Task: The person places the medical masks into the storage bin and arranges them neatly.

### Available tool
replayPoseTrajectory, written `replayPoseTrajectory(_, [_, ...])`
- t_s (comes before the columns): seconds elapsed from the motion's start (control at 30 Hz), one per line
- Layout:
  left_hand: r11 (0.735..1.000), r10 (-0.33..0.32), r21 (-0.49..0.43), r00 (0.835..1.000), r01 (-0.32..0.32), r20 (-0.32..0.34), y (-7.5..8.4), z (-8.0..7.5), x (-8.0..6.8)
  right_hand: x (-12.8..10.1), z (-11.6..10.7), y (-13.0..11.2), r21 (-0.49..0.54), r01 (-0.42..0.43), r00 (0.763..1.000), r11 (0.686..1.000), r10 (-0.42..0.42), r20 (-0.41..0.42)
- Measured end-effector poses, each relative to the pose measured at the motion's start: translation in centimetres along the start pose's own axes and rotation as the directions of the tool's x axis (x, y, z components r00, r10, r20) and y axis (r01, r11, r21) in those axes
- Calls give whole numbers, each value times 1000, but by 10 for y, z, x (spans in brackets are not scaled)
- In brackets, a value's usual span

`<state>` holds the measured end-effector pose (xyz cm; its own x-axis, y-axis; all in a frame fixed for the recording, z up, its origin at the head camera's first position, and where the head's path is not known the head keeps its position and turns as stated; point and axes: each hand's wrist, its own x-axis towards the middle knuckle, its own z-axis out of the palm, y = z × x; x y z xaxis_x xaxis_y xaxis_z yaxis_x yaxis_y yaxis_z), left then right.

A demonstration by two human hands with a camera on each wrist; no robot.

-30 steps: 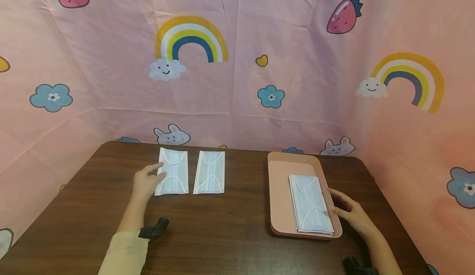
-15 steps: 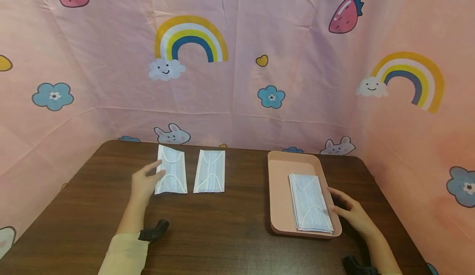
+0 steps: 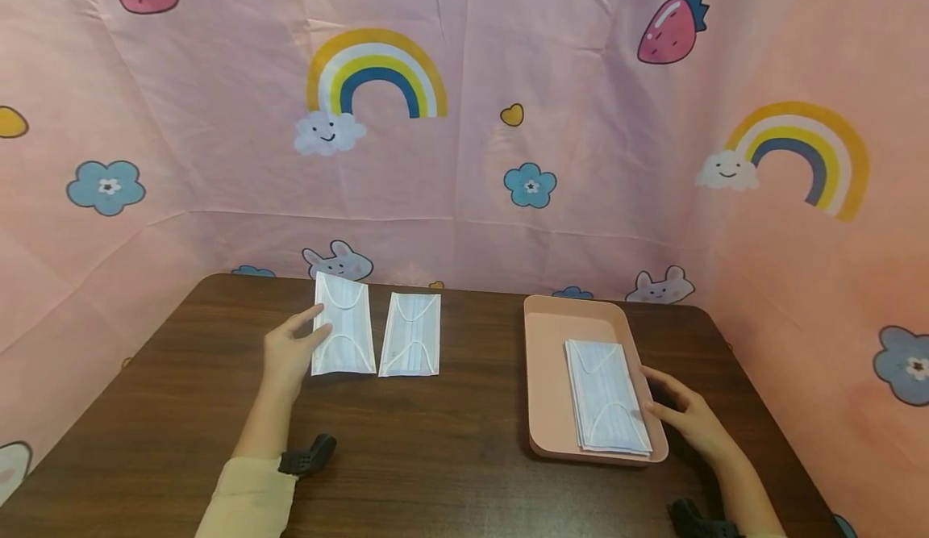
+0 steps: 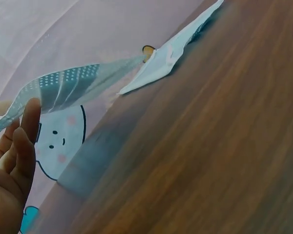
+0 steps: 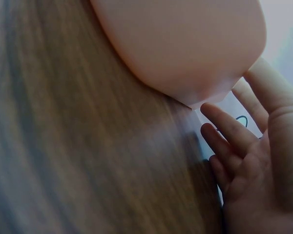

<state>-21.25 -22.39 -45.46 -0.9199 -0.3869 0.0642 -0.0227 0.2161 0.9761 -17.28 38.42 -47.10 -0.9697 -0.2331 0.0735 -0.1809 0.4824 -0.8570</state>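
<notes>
In the head view, my left hand (image 3: pixel 289 352) pinches a pale blue-and-white face mask (image 3: pixel 344 328) by its left edge, between thumb and fingers. The left wrist view shows this mask (image 4: pixel 68 87) raised off the table and bowed. Just right of it, a second face mask (image 3: pixel 410 336) lies flat. On the right, a pink tray (image 3: pixel 544 377) holds a small stack of face masks (image 3: pixel 610 397). My right hand (image 3: pixel 693 421) rests against the tray's right side with loosely extended fingers; in the right wrist view those fingers (image 5: pixel 229 126) are spread near the tray's wall (image 5: pixel 185 44).
The dark brown wooden table (image 3: pixel 406 457) extends under everything. A pink patterned cloth (image 3: pixel 464 167) hangs behind and along both sides of the table. Black wrist straps with cameras (image 3: pixel 308 456) sit on both forearms.
My left hand has drawn the pinched mask up and slightly right, closer to the flat mask, after a small shift left. The right hand and tray have stayed in place.
</notes>
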Motion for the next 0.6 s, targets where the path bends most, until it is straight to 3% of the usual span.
replayPoseTrajectory(0.13, [1000,21,-18,1000,-21,11,3,3,-1,-1,2,2,13,18,1000,1000,-17,-3])
replayPoseTrajectory(0.37, [998,-4,-68,1000,5,19,16,16,-5,0,2,1,-21,-4,1000,1000,4,-3])
replayPoseTrajectory(0.6, [985,40,-171,998,-32,46,31,27,-11,-1,2,2,-13,3,1000,1000,-3,0])
